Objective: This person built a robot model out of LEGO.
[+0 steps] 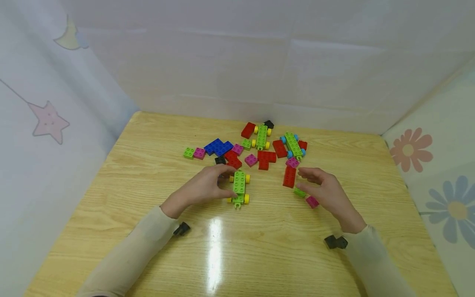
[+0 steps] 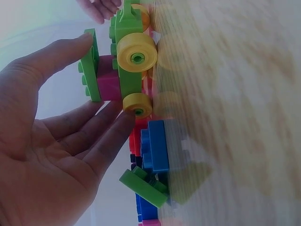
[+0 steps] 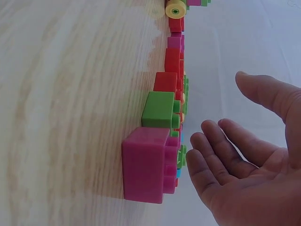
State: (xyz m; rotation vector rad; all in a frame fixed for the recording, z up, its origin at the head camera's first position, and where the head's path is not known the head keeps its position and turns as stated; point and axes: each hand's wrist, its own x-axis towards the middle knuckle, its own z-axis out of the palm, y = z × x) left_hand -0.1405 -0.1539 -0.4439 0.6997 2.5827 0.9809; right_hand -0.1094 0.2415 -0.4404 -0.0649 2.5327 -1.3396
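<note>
Car [image 1: 239, 187] mid desk [image 1: 282, 247]; likely light, stiff, rolls easily, so hold its body [image 2: 130, 82], not the wheels [image 2: 134, 40]. Your left hand [image 1: 202, 185] pinches its top brick [image 2: 90, 75]; your right hand [image 1: 326, 192], thumb and fingers apart, holds nothing, right of a red brick [image 1: 289, 176].

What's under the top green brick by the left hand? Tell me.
A pink brick, between the top green brick and the car. Any studs directly beneath the pink brick are covered and can't be seen.
</note>
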